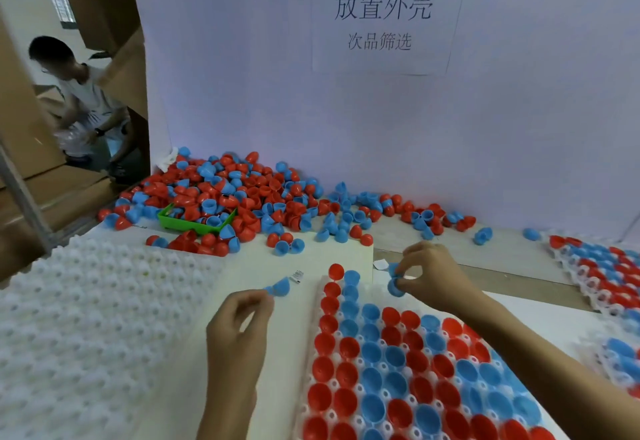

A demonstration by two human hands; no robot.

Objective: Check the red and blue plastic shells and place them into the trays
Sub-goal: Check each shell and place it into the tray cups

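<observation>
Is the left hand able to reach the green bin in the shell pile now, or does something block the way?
Probably yes. The left hand has bare white table ahead toward the green bin, with only loose shells lying before it. But its fingertips already pinch a blue shell.

Loose shells (221, 197) heaped behind; filled tray (408, 370) front right; empty tray (86, 318) front left.
</observation>
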